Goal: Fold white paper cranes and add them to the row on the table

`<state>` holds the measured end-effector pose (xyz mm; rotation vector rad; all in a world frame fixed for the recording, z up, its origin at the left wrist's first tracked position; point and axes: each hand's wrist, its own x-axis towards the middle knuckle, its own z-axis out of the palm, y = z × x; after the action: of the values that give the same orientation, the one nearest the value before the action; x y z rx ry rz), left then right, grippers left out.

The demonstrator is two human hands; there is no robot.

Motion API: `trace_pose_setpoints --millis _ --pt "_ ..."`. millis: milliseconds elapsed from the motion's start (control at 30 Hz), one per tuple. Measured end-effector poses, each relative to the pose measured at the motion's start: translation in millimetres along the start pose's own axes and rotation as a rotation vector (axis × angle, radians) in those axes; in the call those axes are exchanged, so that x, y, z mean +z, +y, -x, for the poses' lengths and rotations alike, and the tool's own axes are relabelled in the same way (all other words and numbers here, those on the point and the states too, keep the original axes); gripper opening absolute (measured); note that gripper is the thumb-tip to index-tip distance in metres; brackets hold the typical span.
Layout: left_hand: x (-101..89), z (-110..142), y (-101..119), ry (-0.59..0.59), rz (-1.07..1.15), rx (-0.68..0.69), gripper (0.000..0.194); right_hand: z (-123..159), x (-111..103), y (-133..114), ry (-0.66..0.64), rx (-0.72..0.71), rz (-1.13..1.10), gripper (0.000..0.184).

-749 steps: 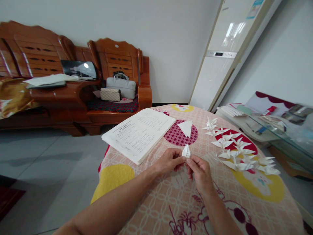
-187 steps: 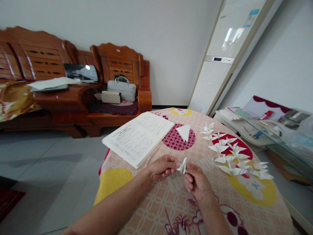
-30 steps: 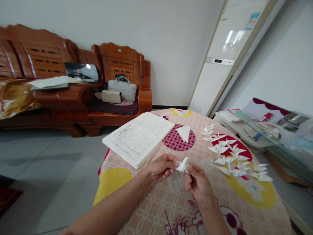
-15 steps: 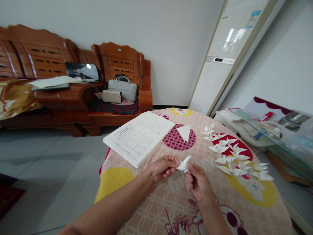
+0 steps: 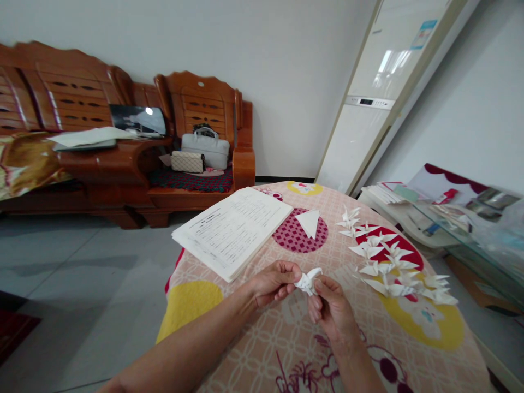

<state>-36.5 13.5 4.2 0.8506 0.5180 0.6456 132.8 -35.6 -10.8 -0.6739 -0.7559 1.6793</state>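
Note:
Between my two hands, above the tablecloth, is a small white paper crane [image 5: 308, 281] with print on it. My left hand [image 5: 275, 281] pinches its left side between thumb and fingers. On its right side, my right hand [image 5: 329, 300] grips it with thumb and fingertips, the other fingers curled below. One slender part of the crane points up and to the right. Beyond the hands lies a folded white paper triangle [image 5: 309, 222]. Several finished paper cranes [image 5: 382, 266] sit grouped on the right of the table.
A thick stack of printed sheets [image 5: 235, 229] lies at the table's left. The round table wears a patterned cloth [image 5: 254, 349]. Right of it stands a glass-topped side table [image 5: 462, 245] with papers and metal bowls. Behind are a wooden sofa [image 5: 196, 103] and a tall air conditioner [image 5: 356, 125].
The crane's upper slender part has tilted further right, and its tip now bends over. Both hands keep their hold in almost the same place.

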Motion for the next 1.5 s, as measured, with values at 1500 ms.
trace_pose_setpoints --millis 1500 --pt "-0.2 -10.6 -19.6 -0.072 0.346 0.024 0.030 1.9 8.5 -1.1 0.077 -0.068 -0.142 0.037"
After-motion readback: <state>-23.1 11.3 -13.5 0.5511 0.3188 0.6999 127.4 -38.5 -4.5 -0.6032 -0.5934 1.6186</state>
